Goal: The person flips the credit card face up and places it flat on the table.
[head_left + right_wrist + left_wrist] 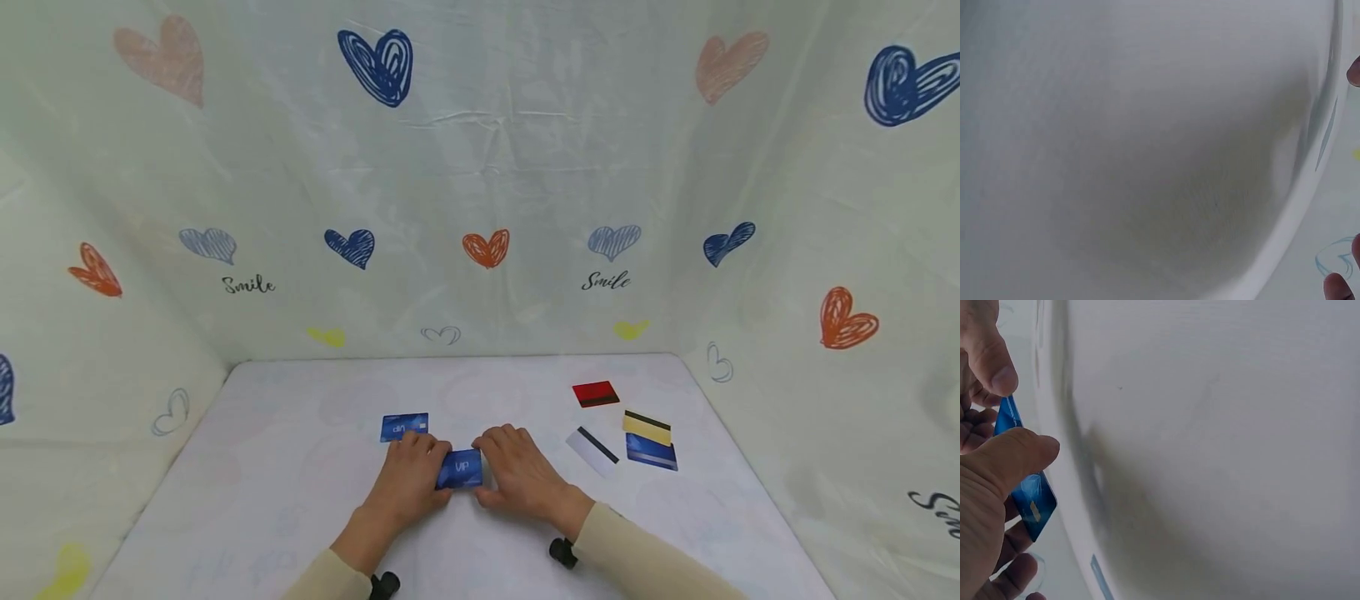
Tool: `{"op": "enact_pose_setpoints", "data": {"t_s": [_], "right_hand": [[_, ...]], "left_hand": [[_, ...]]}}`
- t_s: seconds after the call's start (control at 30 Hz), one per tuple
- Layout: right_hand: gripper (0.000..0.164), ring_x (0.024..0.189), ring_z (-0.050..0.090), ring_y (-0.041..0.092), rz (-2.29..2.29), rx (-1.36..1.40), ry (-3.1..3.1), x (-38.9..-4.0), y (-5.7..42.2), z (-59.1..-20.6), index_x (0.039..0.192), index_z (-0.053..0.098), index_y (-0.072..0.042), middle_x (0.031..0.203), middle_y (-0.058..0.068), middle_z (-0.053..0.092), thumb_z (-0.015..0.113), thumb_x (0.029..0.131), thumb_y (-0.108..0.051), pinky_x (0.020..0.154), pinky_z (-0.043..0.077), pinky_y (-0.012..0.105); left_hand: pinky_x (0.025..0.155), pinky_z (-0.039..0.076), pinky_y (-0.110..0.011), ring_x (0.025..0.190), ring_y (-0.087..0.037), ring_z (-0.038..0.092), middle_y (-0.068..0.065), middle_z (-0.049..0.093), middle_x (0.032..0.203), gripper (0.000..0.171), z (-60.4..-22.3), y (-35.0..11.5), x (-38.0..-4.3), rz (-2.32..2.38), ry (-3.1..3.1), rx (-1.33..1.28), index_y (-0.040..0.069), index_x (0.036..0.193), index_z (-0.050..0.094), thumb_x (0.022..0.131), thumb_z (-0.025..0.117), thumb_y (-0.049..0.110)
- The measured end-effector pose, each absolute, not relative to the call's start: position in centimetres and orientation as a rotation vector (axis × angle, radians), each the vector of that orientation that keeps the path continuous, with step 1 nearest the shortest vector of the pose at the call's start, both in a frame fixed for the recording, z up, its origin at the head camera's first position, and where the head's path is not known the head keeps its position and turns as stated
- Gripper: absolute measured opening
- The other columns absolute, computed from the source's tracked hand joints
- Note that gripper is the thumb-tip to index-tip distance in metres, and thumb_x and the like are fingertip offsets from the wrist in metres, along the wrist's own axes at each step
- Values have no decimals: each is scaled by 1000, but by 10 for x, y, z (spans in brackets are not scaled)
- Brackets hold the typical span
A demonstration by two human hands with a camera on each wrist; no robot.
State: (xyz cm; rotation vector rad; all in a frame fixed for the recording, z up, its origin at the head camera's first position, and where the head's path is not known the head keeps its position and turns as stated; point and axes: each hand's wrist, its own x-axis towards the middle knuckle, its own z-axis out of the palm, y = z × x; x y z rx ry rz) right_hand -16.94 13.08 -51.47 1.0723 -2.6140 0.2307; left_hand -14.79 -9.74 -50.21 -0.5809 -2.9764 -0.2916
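My left hand (411, 477) grips a blue card marked VIP (459, 469), thumb at the near edge and fingers at the far edge. In the left wrist view the thumb lies across the card (1036, 503), near its gold chip. My right hand (517, 471) stands at the card's right end with thumb and fingers spread apart. Its fingertips are right at the card's corners in the head view. Only a few right fingertips (1337, 287) show in the right wrist view. Behind the left fingers lies another blue card (403, 424), partly covered by them.
On the table's right side lie a red card (596, 394), a white card with a black stripe (591, 452), and a yellow card (647, 427) overlapping a blue card (652, 452). Heart-printed white cloth (420, 183) surrounds the white table (300, 467).
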Motion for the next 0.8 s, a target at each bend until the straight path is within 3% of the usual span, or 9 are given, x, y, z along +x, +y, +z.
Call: {"op": "enact_pose_setpoints", "data": {"t_s": [0.37,0.8], "right_hand": [[58,105,54,15,189,1102,-2601,-171,113,-521,125,64,-15,116,-3,63,82,84,-53,86,46,32],[53,104,53,15,235,1105,-2732,-178,77,-523,126,64,-14,115,-2,63,77,90,-51,87,47,31]], "left_hand": [[100,47,-54,118,-32,56,-7,69,127,66,-506,-118,-140,-270,-2967,-575,12,132,68,79,93,42],[95,47,-54,115,-32,56,-6,70,128,64,-505,-155,-139,-258,-3013,-433,12,130,70,80,92,44]]}}
